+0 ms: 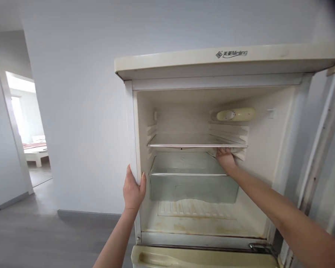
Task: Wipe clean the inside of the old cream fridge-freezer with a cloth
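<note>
Pale wall stood behind the open refrigerator. Left hand: clamped around its left edge. Right hand: inside, just beneath the upper shelf; its grip could not be told. Steady left-hand bracing seemed advisable.

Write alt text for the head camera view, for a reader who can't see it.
A person's right hand reaches just under the upper transparent shelf of an open refrigerator, while the left hand holds the cabinet's left edge. Yellowish-brown stains mark the compartment floor. At far left, a bed shows through a doorway.
</note>
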A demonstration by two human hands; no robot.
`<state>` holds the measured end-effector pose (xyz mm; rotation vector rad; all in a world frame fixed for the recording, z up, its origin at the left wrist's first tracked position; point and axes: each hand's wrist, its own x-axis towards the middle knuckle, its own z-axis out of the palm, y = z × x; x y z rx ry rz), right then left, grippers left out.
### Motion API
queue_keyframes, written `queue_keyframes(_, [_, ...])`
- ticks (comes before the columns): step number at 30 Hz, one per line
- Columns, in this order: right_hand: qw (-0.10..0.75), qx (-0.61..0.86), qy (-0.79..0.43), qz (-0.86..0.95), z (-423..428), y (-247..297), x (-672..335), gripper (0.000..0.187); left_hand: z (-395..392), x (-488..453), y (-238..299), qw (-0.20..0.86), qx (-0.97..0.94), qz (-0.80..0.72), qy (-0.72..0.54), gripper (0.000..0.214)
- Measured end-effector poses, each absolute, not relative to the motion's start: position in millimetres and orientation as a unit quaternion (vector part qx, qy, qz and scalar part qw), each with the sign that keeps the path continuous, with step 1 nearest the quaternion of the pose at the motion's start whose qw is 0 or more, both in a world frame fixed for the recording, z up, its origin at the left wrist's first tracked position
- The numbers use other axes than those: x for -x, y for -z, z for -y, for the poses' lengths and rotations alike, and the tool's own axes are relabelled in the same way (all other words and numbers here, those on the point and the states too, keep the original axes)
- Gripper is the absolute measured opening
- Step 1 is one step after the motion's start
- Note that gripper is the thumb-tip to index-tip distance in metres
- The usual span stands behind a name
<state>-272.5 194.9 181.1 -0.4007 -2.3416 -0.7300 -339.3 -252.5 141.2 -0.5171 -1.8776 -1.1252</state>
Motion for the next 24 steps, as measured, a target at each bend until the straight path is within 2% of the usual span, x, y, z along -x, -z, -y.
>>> queue_keyframes(6, [0.282, 0.194, 0.321, 0.883, -173.6, -183.3, 241.7, 0.031, 253.1, 338.0, -144.9, 0.414, 0.203, 0.759, 0.460, 0.072])
queue_keyframes(10, [0.239, 0.170, 0.348, 0.890, -161.7, -186.8, 216.8, 0.030, 252.7, 335.6, -147.3, 0.406, 0.203, 0.763, 0.460, 0.072])
queue_keyframes(14, [0.206, 0.163, 0.319, 0.911, -146.6, -188.3, 197.0, 0.031, 252.4, 334.4, -148.7, 0.419, 0.207, 0.760, 0.452, 0.072])
queue_keyframes(17, [0.214, 0.203, 0.291, 0.910, -134.7, -186.6, 185.4, 0.033, 251.7, 334.6, -149.3, 0.415, 0.205, 0.763, 0.452, 0.072])
queue_keyframes(19, [0.235, 0.243, 0.227, 0.913, -128.1, -183.8, 179.2, 0.032, 251.4, 334.6, -149.6, 0.412, 0.203, 0.764, 0.453, 0.072])
queue_keyframes(21, [0.256, 0.289, 0.113, 0.915, -123.1, -179.2, 175.3, 0.033, 251.4, 334.4, -150.0, 0.412, 0.207, 0.764, 0.452, 0.072])
queue_keyframes(24, [0.257, 0.334, -0.014, 0.907, -119.0, -168.5, 174.6, 0.037, 252.1, 334.2, -150.1, 0.415, 0.210, 0.763, 0.449, 0.072])
